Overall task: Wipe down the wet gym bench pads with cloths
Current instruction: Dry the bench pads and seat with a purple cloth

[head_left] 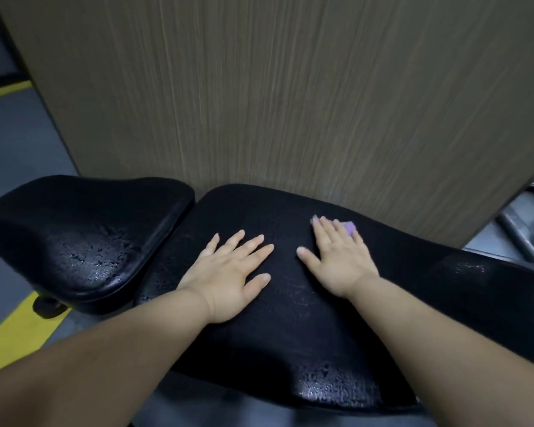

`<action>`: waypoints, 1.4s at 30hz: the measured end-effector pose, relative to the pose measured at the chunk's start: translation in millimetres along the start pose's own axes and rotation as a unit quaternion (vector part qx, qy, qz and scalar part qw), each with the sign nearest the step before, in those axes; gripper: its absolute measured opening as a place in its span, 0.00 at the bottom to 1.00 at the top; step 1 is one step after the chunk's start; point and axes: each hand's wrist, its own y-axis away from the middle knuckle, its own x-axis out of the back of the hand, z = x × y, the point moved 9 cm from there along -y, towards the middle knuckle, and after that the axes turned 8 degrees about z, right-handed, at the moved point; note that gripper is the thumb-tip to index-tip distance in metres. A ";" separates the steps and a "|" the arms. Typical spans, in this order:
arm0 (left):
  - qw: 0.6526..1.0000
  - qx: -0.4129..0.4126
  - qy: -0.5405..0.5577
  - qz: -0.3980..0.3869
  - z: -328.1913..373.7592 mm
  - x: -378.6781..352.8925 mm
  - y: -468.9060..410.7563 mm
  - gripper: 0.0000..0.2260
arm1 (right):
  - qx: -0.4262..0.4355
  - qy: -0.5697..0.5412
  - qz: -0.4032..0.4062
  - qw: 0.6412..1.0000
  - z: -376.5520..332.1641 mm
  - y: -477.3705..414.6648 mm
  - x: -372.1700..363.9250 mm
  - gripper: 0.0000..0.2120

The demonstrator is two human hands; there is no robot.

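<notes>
At nine o'clock in the view, the smaller seat pad (84, 235) sits over grey floor (13, 155) marked with a yellow stripe (16, 328) at eight o'clock. It is black, rounded and wedge-shaped, with beads of water glinting on its near half. A narrow gap parts its right edge from the long back pad (290, 340), which runs from the centre out toward four o'clock. This pad has the same black padded vinyl, streaked dull in the middle and beaded with droplets along its near edge at six o'clock. The left hand (228, 282) lies flat on this pad just left of centre, palm down, fingers straight and spread, holding nothing. The right hand (336, 260) lies near it toward two o'clock, fingers straight and close together. They press a purple cloth (349, 227) onto the pad, and only the cloth's far edge shows past the fingertips. Bare pad stretches on to the right of that hand. A brown wood-grain panel (290, 87) rises right behind the pads' far edges from ten to two o'clock. Grey metal bars (518, 238) show at three o'clock.
</notes>
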 end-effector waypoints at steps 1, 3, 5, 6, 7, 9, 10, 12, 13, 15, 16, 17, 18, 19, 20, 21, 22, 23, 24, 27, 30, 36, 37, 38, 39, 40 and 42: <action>1.000 0.001 0.003 0.001 0.5 0.8 0.2 0.26 | 0.020 -0.006 -0.001 1.000 -12.3 18.4 2.1 0.38; 1.000 0.004 0.011 0.005 2.1 3.3 1.8 0.25 | 0.057 -0.010 -0.010 0.998 -34.7 54.3 3.7 0.42; 1.000 0.010 0.017 0.011 2.3 5.3 4.2 0.24 | 0.088 -0.012 -0.016 0.996 -54.3 87.1 3.2 0.42; 1.000 0.013 0.019 0.014 2.2 6.2 6.1 0.24 | 0.101 -0.010 -0.007 0.995 -63.3 102.2 4.3 0.41; 1.000 0.018 0.020 0.017 1.9 6.8 8.1 0.24 | 0.113 0.001 0.008 0.994 -71.3 116.7 6.5 0.40; 0.999 0.027 0.025 0.018 1.3 6.7 11.7 0.23 | 0.113 0.013 0.009 0.993 -80.0 140.1 3.9 0.37; 0.999 0.030 0.027 0.018 1.0 6.7 13.8 0.23 | 0.111 0.017 0.003 0.994 -82.2 147.8 1.8 0.36; 0.999 0.028 0.028 0.012 0.3 6.5 17.3 0.24 | 0.109 0.016 -0.023 0.994 -85.7 155.9 -2.4 0.35; 0.999 0.020 0.026 0.005 0.0 6.1 18.3 0.24 | 0.113 0.018 -0.028 0.993 -87.4 156.4 -1.1 0.35; 1.000 -0.015 0.016 -0.015 -1.6 6.0 20.5 0.24 | 0.113 0.019 -0.026 0.993 -85.7 150.7 -0.3 0.33; 0.999 -0.037 0.012 -0.029 -4.7 6.0 22.2 0.24 | 0.116 0.024 -0.019 0.993 -85.3 145.8 1.3 0.32; 0.998 -0.054 0.009 -0.042 -10.0 5.9 24.1 0.24 | 0.118 0.026 -0.010 0.993 -86.1 140.3 4.7 0.31; 0.997 -0.062 0.009 -0.049 -17.2 6.2 25.8 0.24 | 0.124 0.023 -0.010 0.992 -88.0 133.4 7.9 0.32; 0.997 -0.062 0.010 -0.050 -24.8 6.8 26.8 0.24 | 0.135 0.004 -0.019 0.991 -92.5 124.9 9.7 0.34; 0.997 -0.058 0.010 -0.046 -30.8 7.3 27.5 0.24 | 0.149 -0.021 -0.011 0.989 -95.3 113.8 10.8 0.36; 0.998 -0.054 0.009 -0.039 -34.6 7.3 27.9 0.24 | 0.143 -0.042 -0.026 0.989 -94.6 102.1 8.5 0.39; 0.998 -0.050 0.010 -0.032 -36.3 7.1 27.8 0.24 | 0.137 -0.046 -0.030 0.989 -93.3 89.5 5.5 0.39; 0.999 -0.043 0.012 -0.026 -37.0 6.8 27.1 0.24 | 0.133 -0.036 -0.025 0.990 -92.3 76.3 4.1 0.38; 0.999 -0.032 0.016 -0.020 -37.7 6.9 26.3 0.24 | 0.125 -0.028 -0.023 0.991 -91.1 63.0 2.6 0.36; 1.000 0.014 0.024 -0.002 -44.7 8.1 22.8 0.25 | 0.100 -0.034 -0.021 0.994 -87.8 27.6 -3.5 0.31; 0.999 0.035 0.025 0.014 -49.5 7.7 20.1 0.27 | 0.082 -0.036 -0.012 0.996 -84.0 -4.5 -6.6 0.30; 0.997 0.034 0.047 0.044 -51.9 7.3 19.0 0.39 | 0.055 -0.031 -0.002 0.998 -70.1 -63.9 -11.2 0.30; 0.997 0.033 0.050 0.046 -51.8 7.8 19.0 0.38 | 0.049 -0.028 -0.003 0.998 -66.6 -74.2 -12.0 0.30; 0.997 0.033 0.050 0.048 -51.8 7.8 18.8 0.38 | 0.043 -0.026 -0.003 0.999 -63.0 -84.0 -12.8 0.30; 0.997 0.033 0.051 0.049 -52.4 7.7 18.0 0.37 | 0.035 -0.024 -0.002 0.999 -59.3 -93.6 -13.5 0.30; 0.997 0.035 0.051 0.050 -52.9 7.6 17.5 0.37 | 0.027 -0.023 -0.001 0.999 -56.2 -102.6 -14.3 0.30; 0.997 0.034 0.049 0.048 -52.5 7.8 16.8 0.37 | 0.014 -0.019 0.002 1.000 -51.9 -116.0 -15.0 0.30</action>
